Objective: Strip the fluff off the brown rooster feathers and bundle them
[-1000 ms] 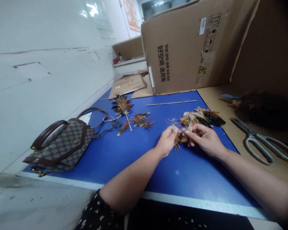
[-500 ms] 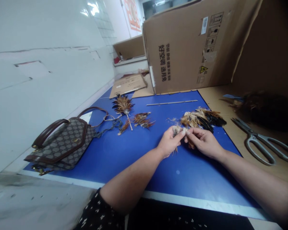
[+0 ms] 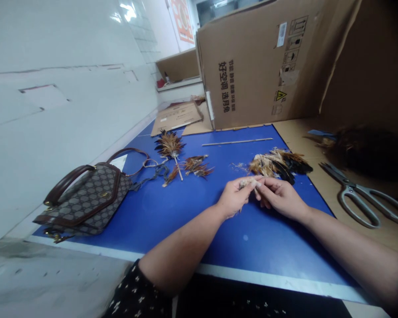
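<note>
feather tuft (image 3: 246, 181) is held in curled left hand (image 3: 232, 197), right hand (image 3: 280, 194) curled against it, its grip can't be told tbh

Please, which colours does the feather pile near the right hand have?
The feather pile is cream, brown and black, in the head view.

Two hands (image 3: 234, 196), one handbag (image 3: 89, 198), one pair of scissors (image 3: 349, 184), one thin rod (image 3: 237, 142) and one feather-topped stick (image 3: 171, 148) are counted; the piled feathers (image 3: 278, 163) cannot be numbered.
</note>
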A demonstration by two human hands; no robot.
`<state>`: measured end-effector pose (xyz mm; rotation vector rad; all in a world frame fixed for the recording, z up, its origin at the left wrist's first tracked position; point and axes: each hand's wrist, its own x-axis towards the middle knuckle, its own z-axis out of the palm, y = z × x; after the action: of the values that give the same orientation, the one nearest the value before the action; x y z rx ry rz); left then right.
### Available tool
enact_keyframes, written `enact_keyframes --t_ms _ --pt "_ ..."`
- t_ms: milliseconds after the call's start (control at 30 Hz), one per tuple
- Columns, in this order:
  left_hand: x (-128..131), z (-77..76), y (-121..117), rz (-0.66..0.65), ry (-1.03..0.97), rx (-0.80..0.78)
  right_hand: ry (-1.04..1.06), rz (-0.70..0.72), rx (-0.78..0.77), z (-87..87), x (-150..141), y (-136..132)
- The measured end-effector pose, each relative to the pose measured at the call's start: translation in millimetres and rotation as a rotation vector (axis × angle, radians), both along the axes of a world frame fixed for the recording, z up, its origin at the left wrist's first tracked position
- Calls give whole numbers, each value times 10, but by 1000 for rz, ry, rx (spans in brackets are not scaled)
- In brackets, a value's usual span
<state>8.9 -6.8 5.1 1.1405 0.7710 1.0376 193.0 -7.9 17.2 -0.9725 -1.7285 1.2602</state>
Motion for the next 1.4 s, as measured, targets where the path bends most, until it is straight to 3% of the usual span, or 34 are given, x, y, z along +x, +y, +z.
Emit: enact_keyframes --t_ms 433,667,1400 --pt "-16 29 35 20 -195 -65 25 -24 -18 -16 -13 18" --pt "-17 47 8 -53 -155 -77 29 -76 -42 -44 -20 21" --pt "-14 29 16 -10 -156 -116 69 -139 28 -78 -2 26"
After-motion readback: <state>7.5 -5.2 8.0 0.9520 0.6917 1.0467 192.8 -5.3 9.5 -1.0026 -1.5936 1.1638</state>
